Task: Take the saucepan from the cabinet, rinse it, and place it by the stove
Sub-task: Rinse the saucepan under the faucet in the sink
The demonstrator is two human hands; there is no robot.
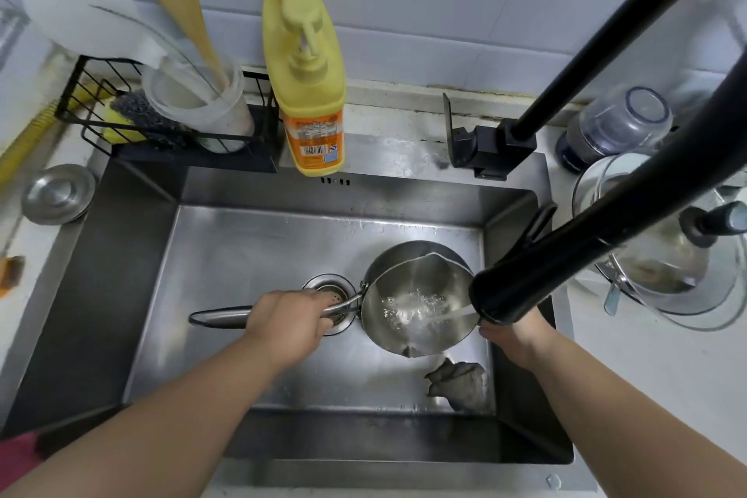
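Note:
A small steel saucepan (408, 295) hangs tilted inside the steel sink (250, 243), just right of the drain (333, 295). My left hand (289, 321) grips its long handle close to the bowl. Water streams from the black faucet head (521, 287) into the pan and splashes on its bottom. My right hand (513, 336) is at the pan's right rim, mostly hidden behind the faucet head, so its fingers do not show.
A grey rag (461, 378) lies in the sink's front right corner. A yellow soap bottle (309, 85) and a black wire rack (161, 121) with a utensil cup stand behind the sink. A glass-lidded pot (671, 267) sits right; a steel lid (58, 194) sits left.

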